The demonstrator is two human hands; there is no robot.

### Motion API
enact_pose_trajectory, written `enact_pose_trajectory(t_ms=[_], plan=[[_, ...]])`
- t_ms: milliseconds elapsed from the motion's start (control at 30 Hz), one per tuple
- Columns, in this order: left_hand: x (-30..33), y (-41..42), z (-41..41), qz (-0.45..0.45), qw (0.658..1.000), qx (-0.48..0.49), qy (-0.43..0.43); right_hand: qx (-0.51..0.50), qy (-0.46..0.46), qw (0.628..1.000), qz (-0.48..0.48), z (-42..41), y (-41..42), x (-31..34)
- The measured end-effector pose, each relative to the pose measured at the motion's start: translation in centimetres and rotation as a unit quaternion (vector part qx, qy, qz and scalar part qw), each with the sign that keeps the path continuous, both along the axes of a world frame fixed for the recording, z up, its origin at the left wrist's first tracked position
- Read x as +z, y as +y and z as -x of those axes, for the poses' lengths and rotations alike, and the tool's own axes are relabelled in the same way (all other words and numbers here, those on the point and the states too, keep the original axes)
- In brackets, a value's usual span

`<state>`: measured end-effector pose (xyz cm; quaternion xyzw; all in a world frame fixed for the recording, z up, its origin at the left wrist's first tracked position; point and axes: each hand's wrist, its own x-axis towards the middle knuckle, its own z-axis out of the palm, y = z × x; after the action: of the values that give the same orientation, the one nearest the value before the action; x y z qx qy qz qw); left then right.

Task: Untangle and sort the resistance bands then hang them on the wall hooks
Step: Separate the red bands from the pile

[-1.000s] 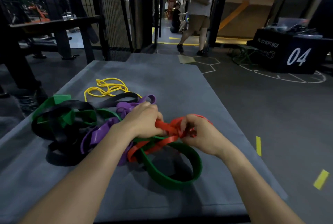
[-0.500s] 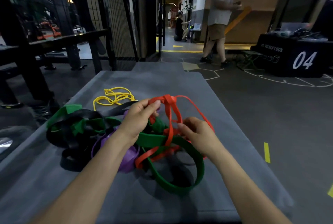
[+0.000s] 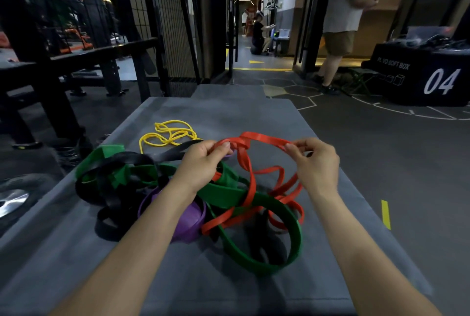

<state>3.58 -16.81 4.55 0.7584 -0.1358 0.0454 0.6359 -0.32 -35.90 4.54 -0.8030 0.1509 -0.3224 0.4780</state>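
Note:
A tangle of resistance bands lies on a grey mat (image 3: 229, 117). My left hand (image 3: 201, 163) pinches a knotted part of the red band (image 3: 264, 137), lifted above the pile. My right hand (image 3: 314, 160) pinches the same red band further right, so a stretch spans between both hands. More red loops hang down and thread through a wide green band (image 3: 284, 259). A purple band (image 3: 190, 219) and black band (image 3: 114, 188) lie tangled at the left. A thin yellow band (image 3: 169, 133) lies apart at the back.
A black soft box marked 04 (image 3: 432, 79) stands at the right. A person (image 3: 340, 23) stands by a doorway beyond the mat. Black rack frames (image 3: 50, 81) and a wire grid wall (image 3: 157, 23) are at the left. No wall hooks are in view.
Both hands have lifted the red band up from the pile and moved apart, drawing a stretch of it out between them. The person in the background has stepped to the right.

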Motion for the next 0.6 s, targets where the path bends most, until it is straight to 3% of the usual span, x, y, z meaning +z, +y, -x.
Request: enact_pose_trajectory(t_ms=[133,267,433,600], plan=[[-0.3,0.6,-0.4,-0.010,1.000,0.024,0.006,-0.008,-0.010,1.000,-0.023,0.0,-0.5,0.0],[0.0,0.4,0.0,0.037,0.999,-0.001,0.024,-0.074,-0.005,0.997,-0.009,0.0,-1.9,0.0],[0.2,-0.2,0.5,0.092,0.995,-0.010,0.030,-0.044,0.103,0.993,0.047,-0.5,-1.8,-1.3],[0.2,-0.7,0.3,0.057,0.998,0.000,0.029,-0.003,0.035,0.998,0.058,-0.4,1.8,-0.5]])
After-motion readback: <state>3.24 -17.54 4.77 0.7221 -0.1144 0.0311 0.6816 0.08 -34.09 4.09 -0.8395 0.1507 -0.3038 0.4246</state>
